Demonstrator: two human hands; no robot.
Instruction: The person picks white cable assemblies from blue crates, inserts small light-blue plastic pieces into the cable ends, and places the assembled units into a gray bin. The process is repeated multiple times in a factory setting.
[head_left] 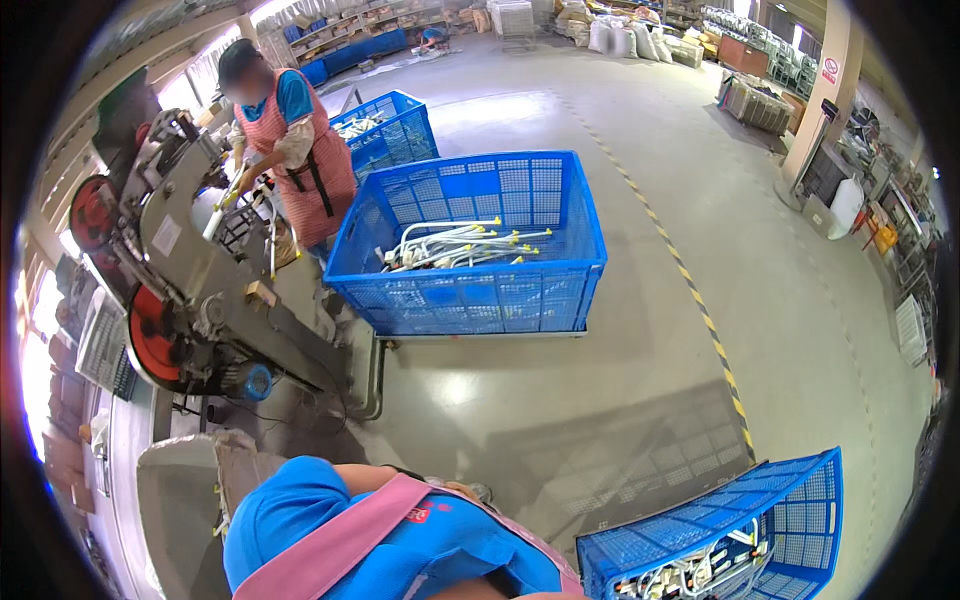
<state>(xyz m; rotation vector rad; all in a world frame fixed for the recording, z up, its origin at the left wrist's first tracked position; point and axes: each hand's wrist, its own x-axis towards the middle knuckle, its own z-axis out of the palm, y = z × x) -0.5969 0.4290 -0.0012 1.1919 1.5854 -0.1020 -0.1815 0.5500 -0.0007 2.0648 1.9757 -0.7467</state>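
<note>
My torso in a blue shirt with a pink apron strap [340,535] fills the lower edge. My left forearm [365,478] comes out of the blue sleeve and runs behind the chest. Just past the strap shows a small bit of what may be my left hand [462,488]; its fingers and anything in them are hidden. My right hand is out of sight. Nearest on the right is a blue mesh crate [830,520] holding white bent tubes [700,572]. Ahead stands a large blue crate [460,300] with white tubes with yellow ends [465,245] piled inside.
On the left stands a grey machine [185,235] with red wheels [155,335]. Behind it a co-worker in a red apron [325,175] handles a tube. Another blue crate [405,130] sits farther back. A yellow-black floor line [690,285] runs down the right, near a pillar [825,95].
</note>
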